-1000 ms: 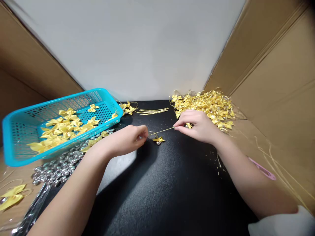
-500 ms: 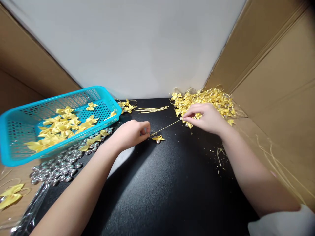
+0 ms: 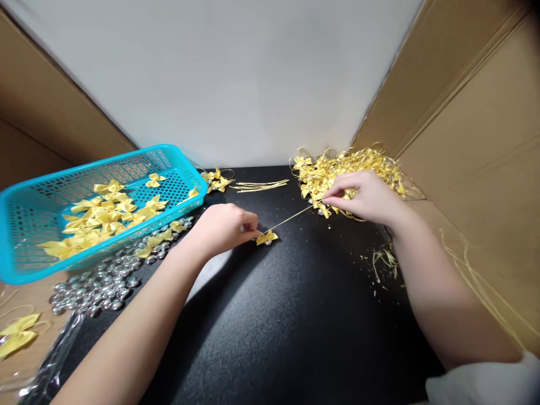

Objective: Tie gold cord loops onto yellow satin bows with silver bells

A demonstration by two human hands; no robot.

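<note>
A thin gold cord (image 3: pixel 291 217) runs taut and slanting between my two hands above the black table. At its lower left end my left hand (image 3: pixel 230 228) pinches the cord. Just beside those fingertips hangs or rests a yellow ribbon bow (image 3: pixel 267 238) with a small silver bell under it; I cannot tell whether it touches the table. My right hand (image 3: pixel 358 197) pinches the other end of the cord, in front of a heap of yellow bows with cords (image 3: pixel 312 169). How the cord is fastened at the bow is hidden by my left fingers.
A turquoise basket (image 3: pixel 105 163) holding loose bows stands at the left, with silver bells (image 3: pixel 101 284) along its near side. Cut cords (image 3: pixel 261 186) lie at the back, near a few finished-looking bows (image 3: pixel 217 180). Cord scraps (image 3: pixel 385 264) lie at right. Cardboard walls (image 3: pixel 476 112) flank the table.
My right hand has moved slightly to the right, drawing the cord with it. The bow has shifted a little left, up against my left fingertips.
</note>
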